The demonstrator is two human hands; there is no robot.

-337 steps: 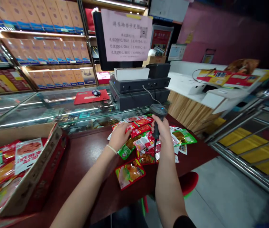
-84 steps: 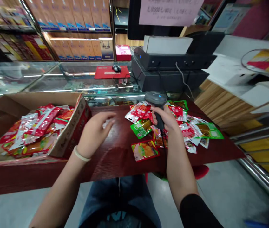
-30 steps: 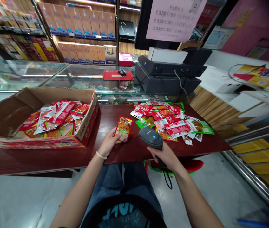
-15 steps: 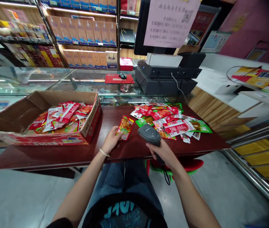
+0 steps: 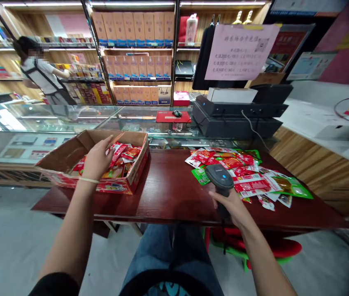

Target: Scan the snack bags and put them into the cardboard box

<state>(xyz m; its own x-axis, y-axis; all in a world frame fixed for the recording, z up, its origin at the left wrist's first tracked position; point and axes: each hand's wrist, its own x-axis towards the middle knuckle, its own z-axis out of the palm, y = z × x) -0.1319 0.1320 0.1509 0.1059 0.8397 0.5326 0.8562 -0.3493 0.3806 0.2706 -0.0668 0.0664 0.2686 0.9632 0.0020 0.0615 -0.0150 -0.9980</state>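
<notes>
My left hand (image 5: 98,158) is over the cardboard box (image 5: 134,174), its fingers closed on a snack packet (image 5: 117,138). That packet shows only as a thin orange edge beyond the fingertips. Red and white snack packets (image 5: 131,152) lie in a heap inside the box, partly hidden by the hand. My right hand (image 5: 231,203) is wrapped around the handle of a dark grey barcode scanner (image 5: 219,176), which has a blue light on top. Behind and to the right of the scanner, a pile of red, white and green snack packets (image 5: 251,181) is spread on the table.
The dark red wooden table (image 5: 168,185) carries the box and the pile. Beyond it stand a glass counter (image 5: 140,115), a mouse (image 5: 177,113) and a black till (image 5: 239,123). A red and green stool (image 5: 279,248) is under the table. Another person (image 5: 43,78) reaches toward the back shelves.
My left hand has carried the snack packet from the middle of the table leftward over the box. The scanner stays in my right hand, its blue light now showing. The view has shifted left and up.
</notes>
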